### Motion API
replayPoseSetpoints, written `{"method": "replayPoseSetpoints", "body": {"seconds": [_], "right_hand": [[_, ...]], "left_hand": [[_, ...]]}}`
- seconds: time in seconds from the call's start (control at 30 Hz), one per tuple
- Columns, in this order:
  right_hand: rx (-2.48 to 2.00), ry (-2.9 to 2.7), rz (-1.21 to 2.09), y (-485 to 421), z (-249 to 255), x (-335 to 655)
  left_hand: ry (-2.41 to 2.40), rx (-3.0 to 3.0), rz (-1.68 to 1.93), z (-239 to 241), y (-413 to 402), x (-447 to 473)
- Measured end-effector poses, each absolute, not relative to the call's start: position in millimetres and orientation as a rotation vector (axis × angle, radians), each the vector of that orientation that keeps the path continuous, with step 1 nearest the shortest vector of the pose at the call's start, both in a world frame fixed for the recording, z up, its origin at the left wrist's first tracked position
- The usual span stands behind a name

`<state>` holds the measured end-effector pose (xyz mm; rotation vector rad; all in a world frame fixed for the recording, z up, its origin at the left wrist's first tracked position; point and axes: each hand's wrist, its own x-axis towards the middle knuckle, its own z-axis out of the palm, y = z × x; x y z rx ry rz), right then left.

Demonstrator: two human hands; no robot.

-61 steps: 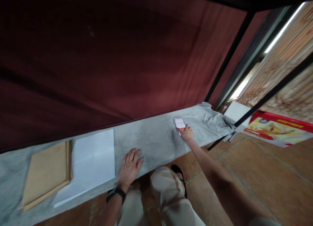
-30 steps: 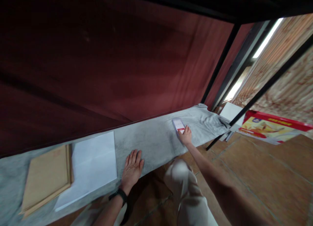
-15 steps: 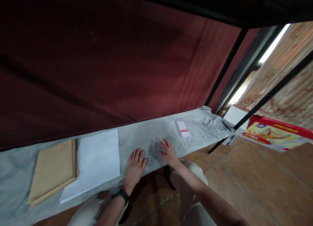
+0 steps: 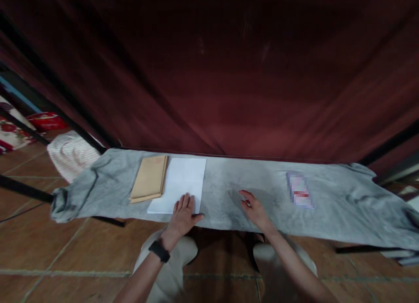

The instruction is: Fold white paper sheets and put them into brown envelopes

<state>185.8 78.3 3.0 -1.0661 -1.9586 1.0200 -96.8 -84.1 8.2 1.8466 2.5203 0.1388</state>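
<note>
My left hand (image 4: 183,213) lies flat with its fingers stretched out on the near right corner of a white sheet of paper (image 4: 180,183). A black band sits on that wrist. My right hand (image 4: 253,209) hovers open just above the grey cloth (image 4: 229,185), with fingers loosely spread and nothing in it. A small phone-like device (image 4: 298,189) lies on the cloth to the right of my right hand, apart from it. A tan envelope stack (image 4: 150,178) rests against the left edge of the white sheet.
The grey cloth covers a long low bench in front of a dark red curtain (image 4: 209,76). Black frame bars (image 4: 19,187) run at the left and right. A striped pale bundle (image 4: 70,154) sits at the far left. My knees (image 4: 173,255) are over the tiled floor below.
My right hand let go of the device and drew back left toward the middle of the cloth. My left hand slid onto the white sheet's corner. The view swung left.
</note>
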Motion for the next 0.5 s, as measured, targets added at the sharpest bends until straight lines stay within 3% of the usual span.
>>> {"method": "replayPoseSetpoints", "body": {"seconds": [0.23, 0.5], "right_hand": [[-1.059, -1.947, 1.143, 57, -12, 176], [-1.038, -1.958, 1.155, 49, -11, 183]], "left_hand": [[2.433, 1.898, 0.076, 35, -81, -85], [2.261, 1.931, 0.290, 49, -88, -87]]}}
